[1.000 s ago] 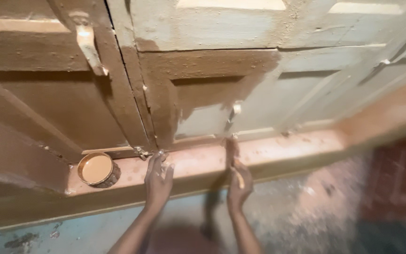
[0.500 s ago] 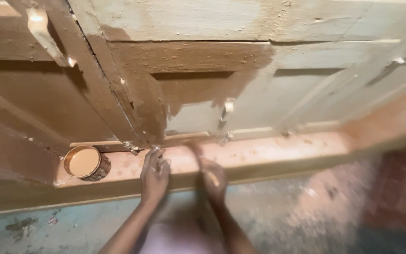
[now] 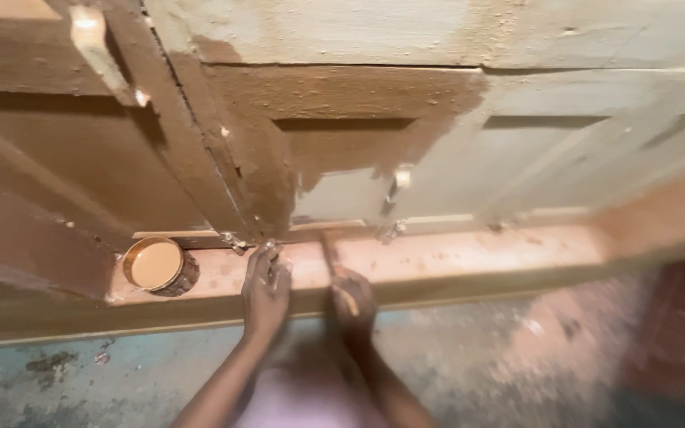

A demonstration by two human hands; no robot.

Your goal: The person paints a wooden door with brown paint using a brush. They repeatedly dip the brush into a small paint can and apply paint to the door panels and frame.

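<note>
Since the earlier frame the right hand (image 3: 353, 303) has slid left along the ledge (image 3: 469, 257) toward the left hand (image 3: 265, 287), its fingers curled around a paintbrush (image 3: 332, 255) at centre frame, while the left fingers rest loosely spread on the ledge, right of the paint tin (image 3: 158, 266).

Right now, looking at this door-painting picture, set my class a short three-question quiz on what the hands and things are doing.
1. True or false: the left hand rests on the pinkish sill at the foot of the door.
2. Which thing does the right hand hold? A) a roller B) a paintbrush C) a rag
3. Fill in: the open paint tin stands on the sill to the ______ of both hands.

Key
1. True; its fingers lie on the sill by the door's lower edge.
2. B; the brush points up toward the partly brown door panel.
3. Left.
</note>
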